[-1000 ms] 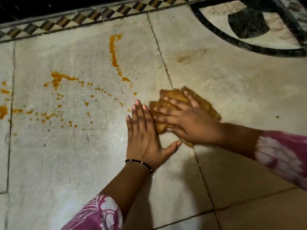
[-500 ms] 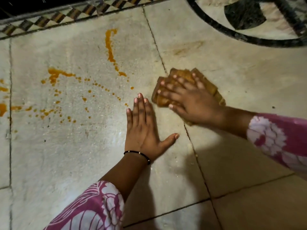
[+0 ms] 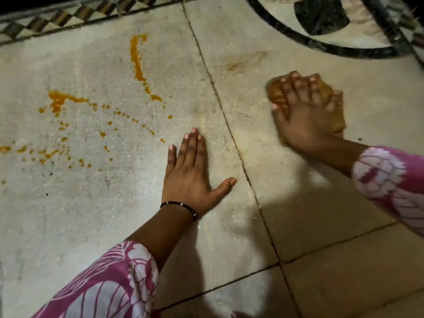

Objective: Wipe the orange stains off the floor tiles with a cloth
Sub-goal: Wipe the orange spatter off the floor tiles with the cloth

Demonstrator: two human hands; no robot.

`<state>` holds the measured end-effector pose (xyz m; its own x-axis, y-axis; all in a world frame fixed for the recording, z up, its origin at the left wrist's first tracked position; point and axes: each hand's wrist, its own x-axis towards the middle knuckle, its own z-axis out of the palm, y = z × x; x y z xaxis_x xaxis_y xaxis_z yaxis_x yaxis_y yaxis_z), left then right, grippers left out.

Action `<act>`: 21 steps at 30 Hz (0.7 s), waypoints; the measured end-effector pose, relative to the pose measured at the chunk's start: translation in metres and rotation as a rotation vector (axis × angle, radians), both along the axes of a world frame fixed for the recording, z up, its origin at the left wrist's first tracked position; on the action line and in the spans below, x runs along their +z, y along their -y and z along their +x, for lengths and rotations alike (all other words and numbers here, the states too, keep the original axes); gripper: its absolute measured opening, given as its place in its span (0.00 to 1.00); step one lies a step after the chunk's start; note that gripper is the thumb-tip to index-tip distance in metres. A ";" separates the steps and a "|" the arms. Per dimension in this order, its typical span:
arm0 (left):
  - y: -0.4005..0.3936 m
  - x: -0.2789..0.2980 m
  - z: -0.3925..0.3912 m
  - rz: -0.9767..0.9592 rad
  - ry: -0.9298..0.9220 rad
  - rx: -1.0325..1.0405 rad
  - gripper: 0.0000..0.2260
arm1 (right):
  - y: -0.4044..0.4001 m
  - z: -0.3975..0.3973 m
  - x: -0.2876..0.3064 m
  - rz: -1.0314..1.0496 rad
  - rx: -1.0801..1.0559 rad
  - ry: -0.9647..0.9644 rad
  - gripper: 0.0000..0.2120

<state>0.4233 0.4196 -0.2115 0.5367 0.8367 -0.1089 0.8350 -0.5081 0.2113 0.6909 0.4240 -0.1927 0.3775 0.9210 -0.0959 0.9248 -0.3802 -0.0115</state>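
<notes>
head view: right hand, flat on the cloth, has slid it rightward from the flat, empty left hand.

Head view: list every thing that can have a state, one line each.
right hand: fingers spread, pressing on the cloth.
cloth: folded, orange-soiled, flat on the floor tiles.
left hand: flat on the tiles, holding nothing.
orange stains: unwiped, left of both hands, apart from the cloth.
</notes>
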 end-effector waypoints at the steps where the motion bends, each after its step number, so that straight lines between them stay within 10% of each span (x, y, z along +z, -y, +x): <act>1: 0.000 0.000 0.000 -0.002 -0.001 -0.001 0.46 | -0.004 -0.019 -0.001 -0.011 0.017 0.003 0.32; 6: 0.000 -0.002 0.000 0.012 0.016 -0.003 0.46 | 0.060 -0.087 -0.008 -0.023 0.499 0.029 0.32; 12: -0.001 -0.002 -0.002 0.011 0.021 -0.007 0.47 | 0.100 0.015 0.003 -0.066 0.940 -0.013 0.29; 21: -0.001 -0.001 -0.001 -0.006 -0.005 -0.011 0.46 | -0.048 0.019 -0.002 -0.082 0.063 0.002 0.32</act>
